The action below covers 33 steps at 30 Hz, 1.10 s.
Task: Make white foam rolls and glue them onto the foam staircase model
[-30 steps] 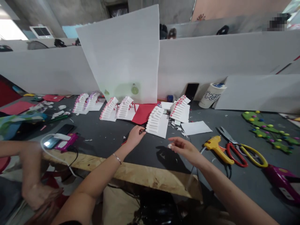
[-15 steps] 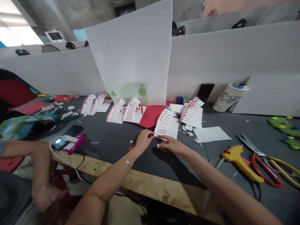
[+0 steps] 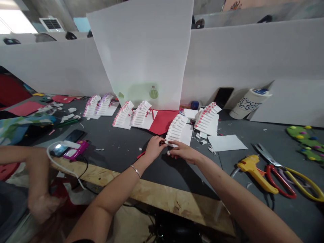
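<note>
Dark table [image 3: 116, 143] carries, inward from the middle of its near edge, a white-knobbed card [image 3: 175, 130], the left hand [image 3: 154, 148] at the card's near-left corner, grip unclear, the right hand [image 3: 186, 152] pinching a white ball [image 3: 168, 153] nearby.

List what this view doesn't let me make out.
Head view:
Anything in the left hand: hidden by its curled fingers.
White ball in the right hand: surface too small to read.
Green cutout: cut off by the right edge.
White board: cut off by the top edge.
Co-worker's hand: blurred, fingers unclear.
</note>
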Motion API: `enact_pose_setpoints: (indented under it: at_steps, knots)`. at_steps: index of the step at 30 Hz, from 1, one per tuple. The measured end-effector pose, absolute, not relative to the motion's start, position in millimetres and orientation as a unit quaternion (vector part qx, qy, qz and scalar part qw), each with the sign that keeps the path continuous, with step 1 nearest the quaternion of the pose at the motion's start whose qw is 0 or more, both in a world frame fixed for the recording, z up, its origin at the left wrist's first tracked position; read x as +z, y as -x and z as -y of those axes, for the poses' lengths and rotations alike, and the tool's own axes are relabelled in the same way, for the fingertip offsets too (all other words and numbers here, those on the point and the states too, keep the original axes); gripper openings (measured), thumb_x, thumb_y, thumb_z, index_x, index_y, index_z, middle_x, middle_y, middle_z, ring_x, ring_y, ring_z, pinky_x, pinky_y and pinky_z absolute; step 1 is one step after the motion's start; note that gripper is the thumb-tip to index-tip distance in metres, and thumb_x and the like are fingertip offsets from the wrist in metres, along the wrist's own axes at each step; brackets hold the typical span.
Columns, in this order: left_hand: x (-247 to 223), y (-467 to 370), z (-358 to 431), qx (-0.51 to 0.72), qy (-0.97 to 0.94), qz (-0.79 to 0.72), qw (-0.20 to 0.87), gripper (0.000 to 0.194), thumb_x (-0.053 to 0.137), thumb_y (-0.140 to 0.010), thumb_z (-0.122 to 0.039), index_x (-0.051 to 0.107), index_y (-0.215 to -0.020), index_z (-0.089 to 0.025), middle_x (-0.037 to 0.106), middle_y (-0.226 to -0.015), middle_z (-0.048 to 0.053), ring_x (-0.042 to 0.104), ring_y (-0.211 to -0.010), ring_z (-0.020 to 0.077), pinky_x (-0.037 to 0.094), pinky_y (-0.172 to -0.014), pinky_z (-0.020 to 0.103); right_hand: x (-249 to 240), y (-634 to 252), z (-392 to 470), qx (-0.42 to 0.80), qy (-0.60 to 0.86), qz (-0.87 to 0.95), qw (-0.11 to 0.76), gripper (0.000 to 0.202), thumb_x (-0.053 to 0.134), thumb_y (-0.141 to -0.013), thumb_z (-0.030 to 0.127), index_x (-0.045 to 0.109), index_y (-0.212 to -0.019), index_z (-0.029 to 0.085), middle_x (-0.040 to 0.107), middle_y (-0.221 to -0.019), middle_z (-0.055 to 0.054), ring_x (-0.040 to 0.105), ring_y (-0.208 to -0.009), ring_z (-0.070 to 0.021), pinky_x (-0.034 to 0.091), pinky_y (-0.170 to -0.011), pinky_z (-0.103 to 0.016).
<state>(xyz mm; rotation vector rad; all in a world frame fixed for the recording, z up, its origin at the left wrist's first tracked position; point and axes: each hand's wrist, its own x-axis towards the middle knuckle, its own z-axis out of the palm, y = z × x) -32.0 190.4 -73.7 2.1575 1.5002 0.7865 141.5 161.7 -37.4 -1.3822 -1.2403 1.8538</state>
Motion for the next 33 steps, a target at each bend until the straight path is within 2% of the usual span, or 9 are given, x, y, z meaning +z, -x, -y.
enact_pose_setpoints:
  at_steps: [4, 8, 13, 20, 27, 33]
  knots:
    - [-73.3, 30.5, -190.3, 0.298, -0.762, -0.545, 0.183, 0.018, 0.075, -0.073, -0.020, 0.064, -0.086, -0.018, 0.062, -0.086, 0.002, 0.057, -0.083, 0.0174, 0.045, -0.077, 0.030, -36.3, -144.4, -162.5, 0.687, 0.510, 0.455, 0.247, 0.072, 0.068, -0.070, 0.009, 0.041, -0.137, 0.009, 0.068, -0.065, 0.001, 0.056, -0.057, -0.0100, 0.044, -0.052, -0.021]
    - [-71.3, 28.1, -189.3, 0.282, -0.770, -0.546, 0.171, 0.010, 0.072, -0.076, -0.022, 0.063, -0.080, -0.019, 0.061, -0.081, 0.002, 0.057, -0.082, 0.0180, 0.045, -0.078, 0.031, -37.8, -147.0, -163.5, 0.687, 0.511, 0.454, 0.244, 0.069, 0.070, -0.069, 0.010, 0.045, -0.134, 0.010, 0.068, -0.066, 0.001, 0.056, -0.057, -0.0096, 0.043, -0.052, -0.020]
    - [-69.0, 25.7, -189.2, 0.269, -0.779, -0.544, 0.158, 0.003, 0.065, -0.080, -0.021, 0.063, -0.081, -0.019, 0.061, -0.079, 0.002, 0.057, -0.083, 0.0188, 0.045, -0.079, 0.032, -38.6, -147.6, -165.6, 0.689, 0.507, 0.461, 0.236, 0.071, 0.072, -0.068, 0.011, 0.046, -0.134, 0.011, 0.068, -0.065, 0.001, 0.057, -0.057, -0.0098, 0.044, -0.052, -0.020]
    - [-70.8, 28.0, -189.0, 0.268, -0.793, -0.523, 0.163, 0.006, 0.061, -0.083, -0.022, 0.065, -0.087, -0.019, 0.064, -0.083, 0.003, 0.058, -0.083, 0.0189, 0.046, -0.080, 0.033, -35.7, -146.8, -169.9, 0.692, 0.498, 0.474, 0.220, 0.067, 0.070, -0.070, 0.009, 0.047, -0.133, 0.013, 0.067, -0.063, 0.003, 0.057, -0.056, -0.0092, 0.044, -0.052, -0.020]
    - [-71.6, 27.4, -189.4, 0.278, -0.758, -0.556, 0.196, 0.012, 0.070, -0.078, -0.022, 0.065, -0.088, -0.020, 0.065, -0.081, 0.002, 0.059, -0.078, 0.0174, 0.046, -0.077, 0.031, -34.7, -146.9, -173.3, 0.695, 0.488, 0.488, 0.203, 0.068, 0.072, -0.068, 0.011, 0.047, -0.132, 0.015, 0.069, -0.066, 0.001, 0.058, -0.056, -0.0098, 0.045, -0.051, -0.020]
    - [-71.5, 28.4, -191.1, 0.297, -0.765, -0.536, 0.199, 0.006, 0.068, -0.078, -0.019, 0.066, -0.083, -0.018, 0.066, -0.084, 0.003, 0.059, -0.082, 0.0172, 0.046, -0.079, 0.030, -31.4, -147.9, -178.0, 0.685, 0.490, 0.510, 0.172, 0.068, 0.073, -0.066, 0.010, 0.047, -0.129, 0.014, 0.068, -0.064, 0.001, 0.058, -0.055, -0.0099, 0.044, -0.049, -0.019]
